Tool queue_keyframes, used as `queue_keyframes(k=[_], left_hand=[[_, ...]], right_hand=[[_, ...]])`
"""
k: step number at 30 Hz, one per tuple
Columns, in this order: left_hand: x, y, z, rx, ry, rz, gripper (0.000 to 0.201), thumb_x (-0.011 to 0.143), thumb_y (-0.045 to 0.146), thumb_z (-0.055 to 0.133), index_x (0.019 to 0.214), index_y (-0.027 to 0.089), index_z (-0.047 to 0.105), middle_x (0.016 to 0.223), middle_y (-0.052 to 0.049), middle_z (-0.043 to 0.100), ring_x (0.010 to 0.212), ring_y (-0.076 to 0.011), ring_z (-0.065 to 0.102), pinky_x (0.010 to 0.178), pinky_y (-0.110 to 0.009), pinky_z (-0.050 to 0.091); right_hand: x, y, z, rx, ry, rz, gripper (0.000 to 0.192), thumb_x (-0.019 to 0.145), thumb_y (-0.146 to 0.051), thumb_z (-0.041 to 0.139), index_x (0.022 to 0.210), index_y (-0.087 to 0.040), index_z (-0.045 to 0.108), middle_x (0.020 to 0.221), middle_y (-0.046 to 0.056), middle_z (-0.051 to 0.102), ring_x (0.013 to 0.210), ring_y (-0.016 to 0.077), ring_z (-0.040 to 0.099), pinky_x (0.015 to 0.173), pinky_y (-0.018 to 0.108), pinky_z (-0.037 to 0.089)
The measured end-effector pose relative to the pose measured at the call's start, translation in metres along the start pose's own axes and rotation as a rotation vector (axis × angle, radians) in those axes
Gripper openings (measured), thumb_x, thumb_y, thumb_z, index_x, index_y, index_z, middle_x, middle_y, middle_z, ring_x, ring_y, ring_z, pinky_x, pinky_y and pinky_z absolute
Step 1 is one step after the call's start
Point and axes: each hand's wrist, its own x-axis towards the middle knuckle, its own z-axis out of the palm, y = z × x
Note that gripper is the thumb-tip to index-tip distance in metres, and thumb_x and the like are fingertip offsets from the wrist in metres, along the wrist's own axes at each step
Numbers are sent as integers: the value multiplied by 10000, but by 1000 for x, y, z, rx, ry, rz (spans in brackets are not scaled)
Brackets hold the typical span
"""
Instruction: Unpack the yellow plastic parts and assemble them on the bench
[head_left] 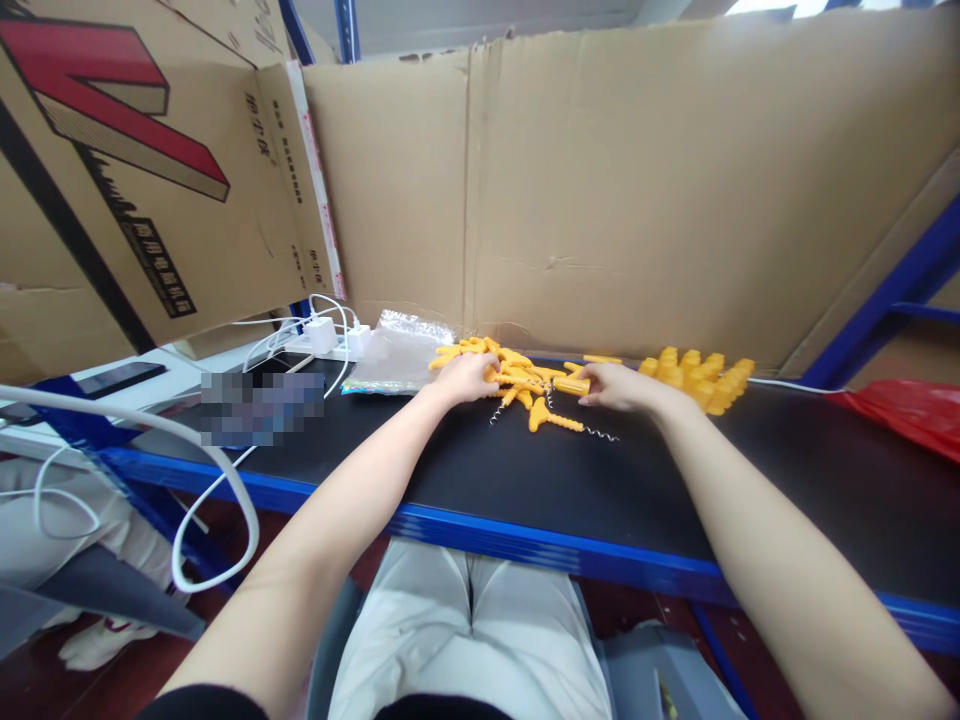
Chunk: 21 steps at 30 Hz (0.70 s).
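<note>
Yellow plastic corkscrews [517, 378] lie heaped at twelve o'clock on the black bench [787, 490]. My left hand [466, 378] rests curled on the heap; my right hand [616, 386] pinches one yellow handle [571, 384]. Finished yellow pieces [701, 378] sit at one o'clock.

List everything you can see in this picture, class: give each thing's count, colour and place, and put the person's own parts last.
corkscrew pile: many, yellow with metal spirals, middle of the bench, under both hands
capped pieces: a cluster, yellow, right of the pile
plastic bags: a small stack, clear, left of the pile
charger plugs: two, white, with cables, far left of the bench
cardboard wall: one, brown, behind the bench
bench: one, black top with blue edge
red bag: one, right edge
left hand: on the pile
right hand: grip on one yellow handle
</note>
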Motion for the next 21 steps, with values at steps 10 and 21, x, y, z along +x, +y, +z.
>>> queue_keyframes(k=[10,21], left_hand=[[-1,0,0,-20,14,-8,292,726,323,606,998,227,648,843,-44,666,829,-225,619,688,-302,462],[-4,9,-2,-1,39,-12,300,716,317,606,999,227,647,894,-51,678,860,-239,619,701,-314,465]], right_hand=[[-7,3,-11,129,35,-80,371,715,-244,663,1075,-197,591,824,24,638,769,175,604,699,276,453],[-13,-21,-11,352,-8,-157,477,709,-358,683,1138,-177,582,879,33,662,817,170,620,750,284,470]])
